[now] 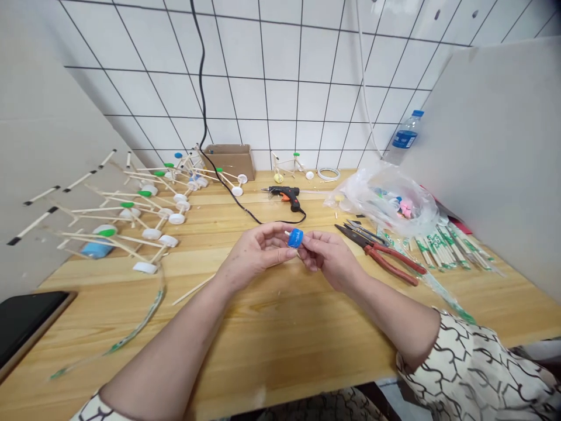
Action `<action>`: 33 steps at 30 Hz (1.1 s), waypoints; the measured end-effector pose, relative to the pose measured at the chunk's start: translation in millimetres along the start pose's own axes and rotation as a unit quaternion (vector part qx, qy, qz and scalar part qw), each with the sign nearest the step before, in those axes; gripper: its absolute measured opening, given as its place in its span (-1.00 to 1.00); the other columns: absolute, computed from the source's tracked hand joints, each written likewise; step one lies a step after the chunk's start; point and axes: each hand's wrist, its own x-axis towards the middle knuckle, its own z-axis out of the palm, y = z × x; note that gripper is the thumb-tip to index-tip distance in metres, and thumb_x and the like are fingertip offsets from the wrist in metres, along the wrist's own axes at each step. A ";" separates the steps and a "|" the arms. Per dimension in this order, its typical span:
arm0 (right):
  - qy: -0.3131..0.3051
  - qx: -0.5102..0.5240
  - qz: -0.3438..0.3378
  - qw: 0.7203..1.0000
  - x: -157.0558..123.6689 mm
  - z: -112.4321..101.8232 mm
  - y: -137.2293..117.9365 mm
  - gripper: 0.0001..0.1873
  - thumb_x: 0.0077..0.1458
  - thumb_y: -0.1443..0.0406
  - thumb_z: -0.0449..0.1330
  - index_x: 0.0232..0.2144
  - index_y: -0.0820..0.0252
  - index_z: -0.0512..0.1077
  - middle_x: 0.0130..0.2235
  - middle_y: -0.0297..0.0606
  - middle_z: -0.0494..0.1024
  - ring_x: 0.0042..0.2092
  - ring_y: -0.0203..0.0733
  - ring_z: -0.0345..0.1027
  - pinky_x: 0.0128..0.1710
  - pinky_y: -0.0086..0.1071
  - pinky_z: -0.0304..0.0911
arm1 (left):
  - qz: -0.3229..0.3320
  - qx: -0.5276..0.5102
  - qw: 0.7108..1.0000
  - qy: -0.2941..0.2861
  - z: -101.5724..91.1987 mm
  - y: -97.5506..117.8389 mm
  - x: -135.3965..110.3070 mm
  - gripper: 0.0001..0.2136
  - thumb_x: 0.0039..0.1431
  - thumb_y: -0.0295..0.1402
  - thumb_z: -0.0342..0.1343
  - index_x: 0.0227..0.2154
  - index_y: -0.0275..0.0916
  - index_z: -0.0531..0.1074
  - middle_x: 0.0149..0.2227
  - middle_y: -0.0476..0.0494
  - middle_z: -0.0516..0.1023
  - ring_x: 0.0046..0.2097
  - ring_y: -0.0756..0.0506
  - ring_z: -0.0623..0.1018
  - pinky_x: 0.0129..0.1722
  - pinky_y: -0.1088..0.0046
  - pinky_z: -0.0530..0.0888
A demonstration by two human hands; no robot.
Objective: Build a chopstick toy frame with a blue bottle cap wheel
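The left hand (258, 251) and right hand (331, 259) meet above the wooden table (280, 351), holding a blue bottle cap (295, 238) between them, with a pale stick (287, 233) showing at its left side. Just right of the right hand lie red-handled pliers (385, 260), with wrapped chopsticks (447, 251) beyond them. Farther off are a black-and-orange hot glue gun (284, 196) and a plastic bag (385, 199) of colored pieces. Along the left, wheeled frames (149, 204) of wooden sticks and white bottle caps stand in a group.
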 end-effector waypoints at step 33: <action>0.048 -0.055 -0.076 0.994 5.5 -7.7 -20.9 -0.70 -0.21 0.10 0.28 -0.60 0.24 0.40 -0.65 -0.37 0.41 -0.65 -0.43 0.16 -0.70 -0.52 0.00 | 0.031 -0.033 0.996 0.072 -9.8 3.6 0.5 -0.67 -0.22 -0.37 0.32 -0.30 -0.28 0.48 -0.44 0.00 0.52 -0.45 0.05 0.45 -0.36 0.50 0.40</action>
